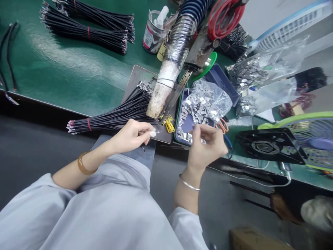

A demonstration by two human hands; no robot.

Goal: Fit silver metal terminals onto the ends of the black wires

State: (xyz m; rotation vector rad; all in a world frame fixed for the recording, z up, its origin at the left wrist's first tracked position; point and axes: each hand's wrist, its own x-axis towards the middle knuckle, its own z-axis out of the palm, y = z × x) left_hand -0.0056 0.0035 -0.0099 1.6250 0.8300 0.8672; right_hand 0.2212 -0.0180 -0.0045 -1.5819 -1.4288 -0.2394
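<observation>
My left hand (135, 135) is closed in a pinch at the front edge of a dark board (163, 135). A small white piece (153, 133) shows at its fingertips, with thin ends sticking out; what exactly it grips is too small to make out. Behind it lies a bundle of black cables (111, 118), tied with a red band. My right hand (206, 144), slightly blurred, has thumb and fingers pinched together over the front of a tray (178, 121) of small metal connectors (200, 106). Whatever sits in that pinch is unclear.
A foil-wrapped hose (177, 52) and a metal arm (199, 52) hang over the board, beside yellow snips (169, 125). More cable bundles (88, 31) and a jar (153, 33) stand behind. Rightward are connector bags (260, 69), a black fan (270, 146) and a green-rimmed fan (312, 139).
</observation>
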